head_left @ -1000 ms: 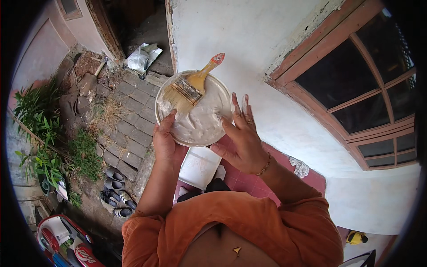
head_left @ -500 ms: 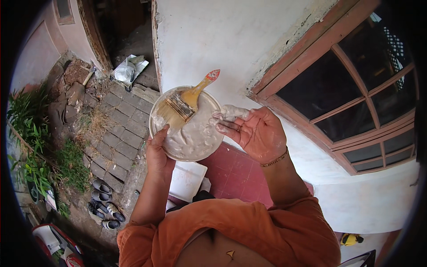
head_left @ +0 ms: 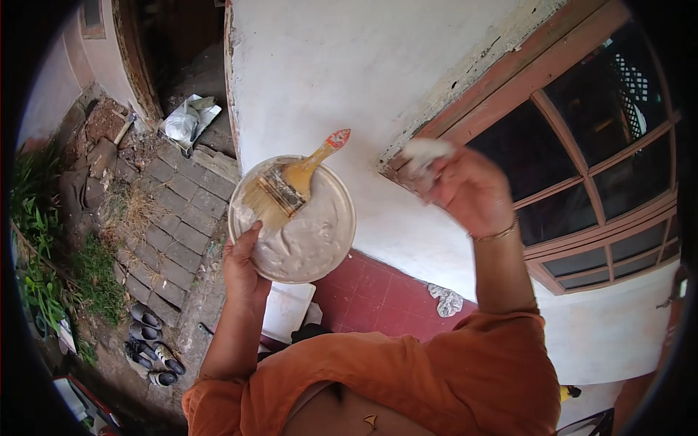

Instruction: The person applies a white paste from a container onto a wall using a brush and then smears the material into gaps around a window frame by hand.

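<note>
My left hand [head_left: 244, 263] grips the near left edge of a round, shallow pan [head_left: 354, 231], its thumb over the rim. Thick whitish paste [head_left: 313, 243] is spread inside it. Across the pan lies a wide paintbrush [head_left: 282, 187], its yellow handle tipped red and sticking out past the far rim, its bristles in the paste near my thumb. Raised to the right, close to the wall and the window corner, my right hand [head_left: 472, 190] is smeared by motion. A whitish, blurred lump [head_left: 427, 151] shows at its paste-coated fingers; its kind cannot be made out.
A white wall [head_left: 313, 80] stands ahead, with a brown-framed window [head_left: 560, 138] at right. Red floor tiles [head_left: 371, 291] lie below, with a crumpled wrapper [head_left: 445, 300] by the wall. Left are paving bricks [head_left: 171, 236], several shoes [head_left: 151, 345], plants [head_left: 36, 254] and a doorway holding a white bag [head_left: 185, 123].
My right hand has moved away from the pan, up and to the right toward the window corner. The pan and brush, in my left hand, have shifted slightly left and down in view.
</note>
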`<state>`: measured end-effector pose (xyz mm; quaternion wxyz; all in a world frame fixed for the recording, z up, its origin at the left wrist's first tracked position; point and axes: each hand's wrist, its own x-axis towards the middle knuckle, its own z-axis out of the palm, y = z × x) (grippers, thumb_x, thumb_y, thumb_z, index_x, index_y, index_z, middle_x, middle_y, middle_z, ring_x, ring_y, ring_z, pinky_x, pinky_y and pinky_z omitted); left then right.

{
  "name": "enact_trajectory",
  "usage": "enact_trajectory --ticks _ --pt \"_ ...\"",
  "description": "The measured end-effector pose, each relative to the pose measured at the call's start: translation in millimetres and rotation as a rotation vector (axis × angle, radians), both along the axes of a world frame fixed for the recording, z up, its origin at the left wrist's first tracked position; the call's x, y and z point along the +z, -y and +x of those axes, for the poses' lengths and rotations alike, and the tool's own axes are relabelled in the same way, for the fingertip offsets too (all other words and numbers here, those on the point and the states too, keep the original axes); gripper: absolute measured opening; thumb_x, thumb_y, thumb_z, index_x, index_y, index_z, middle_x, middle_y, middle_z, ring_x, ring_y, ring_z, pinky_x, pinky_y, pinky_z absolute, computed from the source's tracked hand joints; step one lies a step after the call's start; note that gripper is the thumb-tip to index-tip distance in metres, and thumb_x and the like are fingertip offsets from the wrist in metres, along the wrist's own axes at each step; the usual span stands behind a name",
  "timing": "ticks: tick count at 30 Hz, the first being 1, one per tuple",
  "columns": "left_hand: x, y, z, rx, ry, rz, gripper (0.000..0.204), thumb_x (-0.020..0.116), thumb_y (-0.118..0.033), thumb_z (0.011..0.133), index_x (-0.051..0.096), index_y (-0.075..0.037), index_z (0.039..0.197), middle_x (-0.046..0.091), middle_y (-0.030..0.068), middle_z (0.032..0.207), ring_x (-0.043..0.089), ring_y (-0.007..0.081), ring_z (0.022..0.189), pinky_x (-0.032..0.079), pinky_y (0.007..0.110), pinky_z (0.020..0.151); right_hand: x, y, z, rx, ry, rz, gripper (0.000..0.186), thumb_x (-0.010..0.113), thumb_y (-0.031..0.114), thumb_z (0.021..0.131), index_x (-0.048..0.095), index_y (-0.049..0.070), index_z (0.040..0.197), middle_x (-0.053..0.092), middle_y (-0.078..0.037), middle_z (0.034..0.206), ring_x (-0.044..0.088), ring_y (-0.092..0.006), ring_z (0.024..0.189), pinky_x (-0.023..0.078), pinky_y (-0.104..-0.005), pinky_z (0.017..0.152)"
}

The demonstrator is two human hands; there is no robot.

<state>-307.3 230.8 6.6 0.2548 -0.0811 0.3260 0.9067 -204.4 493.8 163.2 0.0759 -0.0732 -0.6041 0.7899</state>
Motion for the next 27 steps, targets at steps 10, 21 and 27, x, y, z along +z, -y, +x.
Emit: enact_trajectory --ticks 10,21,27 --pt "-15 1 3 0.070 0.028 0.007 0.037 0.061 -0.007 0.079 0.055 0.000 0.114 0.064 0.0114 0.103 0.063 0.0222 0.091 0.050 0.035 0.084 11 -99 -25 -0.543 -0.057 1.488 0.026 0.055 0.003 0.076 0.065 0.003 0.099 0.052 -0.009 0.084 0.053 -0.0202 0.073 0.046 -0.0317 0.064" --pt "-24 10 0 0.123 0.041 -0.018 0.035 0.062 -0.007 0.078 0.056 0.001 0.111 0.065 0.0114 0.099 0.064 0.0221 0.087 0.051 0.034 0.080 39 -114 -61 -0.451 0.011 2.386 0.014 0.063 0.008 0.072 0.064 0.007 0.086 0.047 -0.014 0.093 0.053 -0.0323 0.087 0.047 -0.0422 0.076" --pt "-20 12 1 0.126 0.048 0.004 0.031 0.062 -0.007 0.078 0.058 0.001 0.108 0.065 0.0116 0.098 0.064 0.0220 0.086 0.052 0.034 0.079 40 -124 -69 -0.302 -0.026 2.482 0.013 0.063 0.003 0.070 0.062 0.005 0.083 0.047 -0.014 0.092 0.052 -0.0328 0.086 0.046 -0.0421 0.075"
